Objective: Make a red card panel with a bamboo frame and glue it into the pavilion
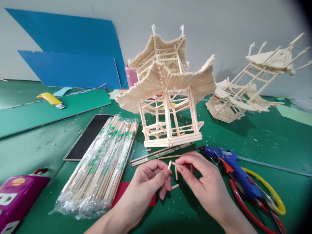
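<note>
Sticks (169, 165) are just in front of the pavilion (168, 113), one pinched in our left hand (151, 178), another in our right hand (201, 177), and we should steady both wrists, keeping each pinch light so the ends meet squarely.

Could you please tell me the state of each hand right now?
Left hand: closed, holding a short stick piece.
Right hand: closed, holding another short stick piece.
</note>
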Available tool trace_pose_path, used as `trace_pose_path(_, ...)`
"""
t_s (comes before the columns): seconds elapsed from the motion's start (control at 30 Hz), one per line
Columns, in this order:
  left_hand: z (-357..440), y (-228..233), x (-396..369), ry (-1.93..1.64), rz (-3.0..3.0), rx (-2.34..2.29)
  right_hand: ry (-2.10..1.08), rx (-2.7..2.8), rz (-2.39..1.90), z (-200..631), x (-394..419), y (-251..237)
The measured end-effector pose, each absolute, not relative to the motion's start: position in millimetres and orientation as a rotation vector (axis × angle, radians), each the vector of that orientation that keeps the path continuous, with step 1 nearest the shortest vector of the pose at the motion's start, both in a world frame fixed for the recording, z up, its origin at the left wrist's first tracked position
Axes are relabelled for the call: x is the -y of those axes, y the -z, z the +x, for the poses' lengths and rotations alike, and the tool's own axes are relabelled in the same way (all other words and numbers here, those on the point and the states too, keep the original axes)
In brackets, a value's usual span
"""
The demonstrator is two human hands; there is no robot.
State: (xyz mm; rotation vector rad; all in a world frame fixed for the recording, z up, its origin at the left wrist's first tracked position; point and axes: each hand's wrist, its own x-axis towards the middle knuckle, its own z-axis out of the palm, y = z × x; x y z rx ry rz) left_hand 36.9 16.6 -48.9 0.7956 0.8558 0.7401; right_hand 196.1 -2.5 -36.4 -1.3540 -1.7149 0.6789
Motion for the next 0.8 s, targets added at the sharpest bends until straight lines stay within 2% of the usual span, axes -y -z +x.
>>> trace_pose_path(0.8,37.8,50.1,-16.2,-0.733,0.816,-0.882,-0.667,1.731,-1.339,194.7,1.7,37.9)
